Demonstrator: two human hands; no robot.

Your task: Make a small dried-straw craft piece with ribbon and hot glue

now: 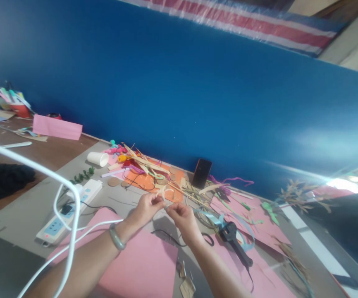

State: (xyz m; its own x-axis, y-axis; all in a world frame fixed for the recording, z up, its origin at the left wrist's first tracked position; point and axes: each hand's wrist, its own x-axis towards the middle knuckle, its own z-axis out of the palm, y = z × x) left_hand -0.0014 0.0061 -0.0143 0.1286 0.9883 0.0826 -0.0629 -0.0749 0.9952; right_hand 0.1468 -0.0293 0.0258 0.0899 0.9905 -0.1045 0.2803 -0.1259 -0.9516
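Note:
Both hands meet over the middle of the desk, their fingertips close together. My left hand (149,207), with a bangle (117,237) at the wrist, pinches a thin pale curled strip (166,190) that loops up above its fingers. Just to the right, my right hand (180,215) has its thumb and forefinger pressed together near the strip's lower end. Whatever lies between those fingertips is too small to make out. Below the hands lies a sheet of pink paper (138,265). A black glue gun (236,244) rests on its side to the right of my right hand.
A white power strip (70,213) and a thick white cable (75,223) lie at left. Behind the hands are a paper cup (97,159), orange paper (138,179) under scattered craft scraps, and a phone (201,174) leaning on the blue partition (166,91). Dried leaves (306,196) stand at right.

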